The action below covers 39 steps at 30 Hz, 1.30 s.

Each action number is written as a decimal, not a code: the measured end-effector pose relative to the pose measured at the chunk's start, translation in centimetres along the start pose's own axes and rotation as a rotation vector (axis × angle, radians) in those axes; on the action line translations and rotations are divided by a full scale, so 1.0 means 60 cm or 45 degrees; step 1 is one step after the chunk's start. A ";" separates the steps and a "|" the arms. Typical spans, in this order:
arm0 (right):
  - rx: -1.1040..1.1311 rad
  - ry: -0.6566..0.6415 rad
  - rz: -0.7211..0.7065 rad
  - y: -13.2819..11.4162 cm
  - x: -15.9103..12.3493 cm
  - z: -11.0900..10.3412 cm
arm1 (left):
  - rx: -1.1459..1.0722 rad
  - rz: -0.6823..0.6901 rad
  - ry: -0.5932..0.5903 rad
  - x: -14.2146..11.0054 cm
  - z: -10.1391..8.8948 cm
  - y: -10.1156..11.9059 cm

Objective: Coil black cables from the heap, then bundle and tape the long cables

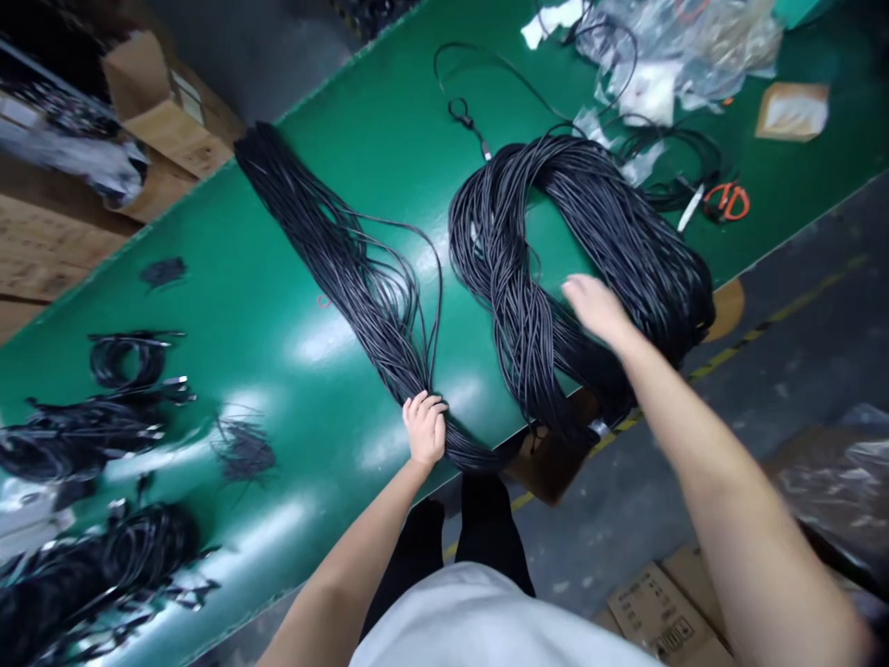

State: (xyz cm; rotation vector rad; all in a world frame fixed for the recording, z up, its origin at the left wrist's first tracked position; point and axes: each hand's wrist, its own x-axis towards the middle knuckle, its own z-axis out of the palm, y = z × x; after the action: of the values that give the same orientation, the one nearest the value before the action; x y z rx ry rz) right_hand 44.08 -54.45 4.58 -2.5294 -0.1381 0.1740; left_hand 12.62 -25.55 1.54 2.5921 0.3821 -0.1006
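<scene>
A long bundle of black cables (326, 245) stretches diagonally over the green table, some strands looping loose on its right side. Near the table's front edge my left hand (425, 428) grips this bundle, fingers curled over it. Beyond my hand, the cables run off over the edge. To the right lies a larger, thick heap of black cables (625, 232), bent into an arch. My right hand (595, 308) is over the gap in that heap, close to its strands; it is blurred and its fingers are mostly hidden.
Coiled cables (129, 361) and further cable bundles (145, 547) lie on the left, with small piles of thin black ties (243, 449). Orange-handled scissors (727, 201) and clear plastic bags (687, 46) are at the right. Cardboard boxes (159, 106) stand beyond the far edge.
</scene>
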 end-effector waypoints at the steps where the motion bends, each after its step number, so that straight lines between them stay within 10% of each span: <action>1: 0.004 -0.094 0.010 -0.030 -0.028 0.038 | -0.001 -0.007 -0.009 0.001 -0.001 0.001; 7: -0.031 0.042 0.112 -0.144 -0.183 0.119 | 0.044 0.063 0.047 0.009 0.003 -0.012; 14: -0.150 -0.078 0.117 -0.043 -0.451 0.094 | 0.012 0.189 0.188 0.021 0.015 -0.029; 24: -0.160 -0.469 0.351 -0.043 -0.378 0.048 | -0.141 0.056 0.072 0.047 -0.004 0.013; 29: 0.129 -0.500 0.197 -0.179 -0.432 0.005 | -1.142 -0.239 -0.273 -0.001 -0.070 0.088; 32: 0.547 -0.632 -0.004 -0.301 -0.501 0.028 | -1.893 -0.437 -0.711 -0.028 -0.131 0.106; 34: 0.762 -0.709 -0.060 -0.364 -0.543 0.065 | -2.150 -0.535 -0.740 -0.033 -0.172 0.094; 39: 1.030 -0.881 -0.100 -0.375 -0.578 0.132 | -2.514 -0.594 -0.730 -0.016 -0.245 0.053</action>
State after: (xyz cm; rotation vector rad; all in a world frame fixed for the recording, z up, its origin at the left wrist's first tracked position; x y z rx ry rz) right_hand 7.33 -36.40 14.22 -1.5737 -0.3533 0.8758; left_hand 12.60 -21.04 15.93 0.4644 0.4563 -0.3662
